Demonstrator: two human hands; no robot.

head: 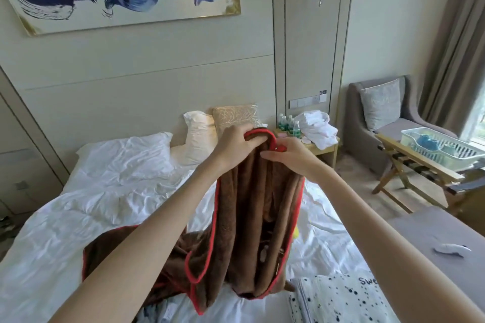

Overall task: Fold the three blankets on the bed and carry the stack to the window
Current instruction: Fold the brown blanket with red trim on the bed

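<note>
Brown blanket (252, 217) hung lifted over the bed (105, 178), its lower half crumpled on the sheet. Left hand (236, 144) gripped the red-trimmed top edge; right hand (288, 155) pinched the trim beside it. Likely risks: uneven corners skewing the fold, or trailing fabric snagging the folded speckled blanket (336, 294).

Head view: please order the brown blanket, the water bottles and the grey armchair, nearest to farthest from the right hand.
1. Brown blanket: held by the right hand.
2. Water bottles: on the bedside table, behind the hand.
3. Grey armchair: farther right, by the curtain.
</note>
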